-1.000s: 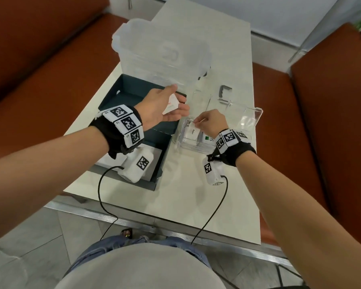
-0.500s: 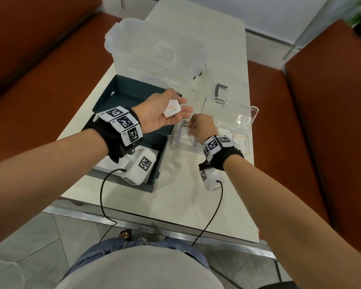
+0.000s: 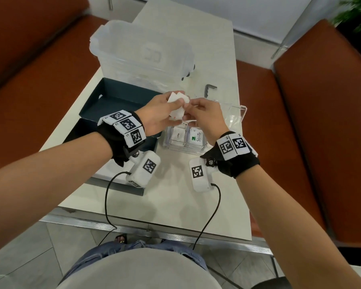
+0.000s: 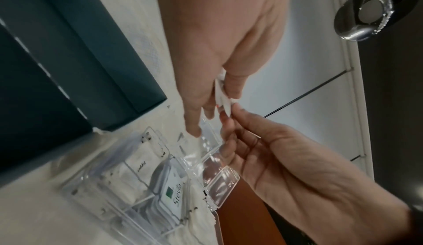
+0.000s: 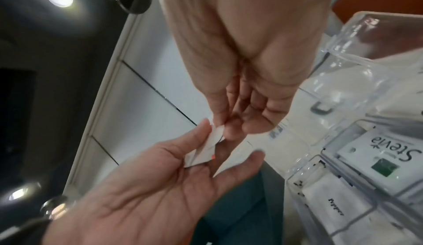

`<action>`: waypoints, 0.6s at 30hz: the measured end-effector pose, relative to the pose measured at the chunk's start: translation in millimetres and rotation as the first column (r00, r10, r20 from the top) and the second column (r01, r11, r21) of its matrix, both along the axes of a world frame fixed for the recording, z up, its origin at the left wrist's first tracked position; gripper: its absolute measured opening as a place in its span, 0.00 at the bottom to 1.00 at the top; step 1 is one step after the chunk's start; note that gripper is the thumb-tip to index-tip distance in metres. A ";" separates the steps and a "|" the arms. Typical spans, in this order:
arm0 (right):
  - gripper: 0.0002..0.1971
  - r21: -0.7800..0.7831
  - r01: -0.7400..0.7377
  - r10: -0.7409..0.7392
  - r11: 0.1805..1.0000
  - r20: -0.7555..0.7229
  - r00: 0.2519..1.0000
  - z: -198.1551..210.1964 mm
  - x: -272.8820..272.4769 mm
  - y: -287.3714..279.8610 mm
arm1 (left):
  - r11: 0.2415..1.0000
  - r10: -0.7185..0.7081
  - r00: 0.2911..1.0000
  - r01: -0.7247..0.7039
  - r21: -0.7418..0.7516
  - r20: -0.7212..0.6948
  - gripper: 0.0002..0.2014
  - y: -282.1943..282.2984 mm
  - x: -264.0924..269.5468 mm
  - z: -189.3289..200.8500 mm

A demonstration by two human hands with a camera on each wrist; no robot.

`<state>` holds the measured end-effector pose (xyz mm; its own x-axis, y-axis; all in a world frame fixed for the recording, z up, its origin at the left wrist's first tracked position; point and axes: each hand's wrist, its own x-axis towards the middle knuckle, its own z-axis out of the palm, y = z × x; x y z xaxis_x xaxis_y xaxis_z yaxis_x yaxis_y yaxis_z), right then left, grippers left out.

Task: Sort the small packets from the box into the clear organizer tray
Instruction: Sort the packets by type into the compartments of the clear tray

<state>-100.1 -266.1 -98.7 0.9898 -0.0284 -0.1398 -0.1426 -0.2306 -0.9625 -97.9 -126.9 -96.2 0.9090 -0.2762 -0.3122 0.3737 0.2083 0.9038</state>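
Observation:
My left hand (image 3: 172, 112) holds a few small white packets (image 3: 176, 100) above the far end of the clear organizer tray (image 3: 167, 142). My right hand (image 3: 191, 108) meets it and pinches the corner of one packet (image 5: 217, 131) between thumb and forefinger. A red mark shows on a held packet (image 4: 223, 97). The tray's near compartments hold Stevia packets (image 3: 196, 137) and pepper packets (image 3: 178, 134). The dark teal box (image 3: 117, 99) lies open to the left, and my left wrist covers much of its near half.
A large translucent lidded tub (image 3: 142, 49) stands behind the box. The tray's clear lid (image 3: 237, 114) hangs open to the right. A small dark bent metal piece (image 3: 209, 89) lies on the white table (image 3: 175, 205). Brown benches flank the table.
My right hand has lifted out of the tray and come up to the packets in my left hand. The left hand has shifted right, over the tray's far end.

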 end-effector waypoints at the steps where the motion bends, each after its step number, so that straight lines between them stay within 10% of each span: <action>1: 0.06 0.057 0.014 -0.014 0.998 -0.002 1.000 0.9 -1.5 -2.0 | 0.999 -0.016 1.000 0.016 -0.033 -0.015 0.16 -3.5 -0.7 0.8; 18: 0.09 0.163 0.061 -0.061 0.985 -0.007 0.998 9.5 -20.5 -45.2 | 0.962 -0.190 0.978 0.169 -0.214 -0.082 0.20 -44.1 -1.6 -2.9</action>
<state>-120.5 -311.2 -89.2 0.9867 -0.0653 -0.1492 -0.1532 -0.0617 -0.9863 -99.5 -171.0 -99.1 0.8056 -0.4992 -0.3191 0.5085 0.3062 0.8048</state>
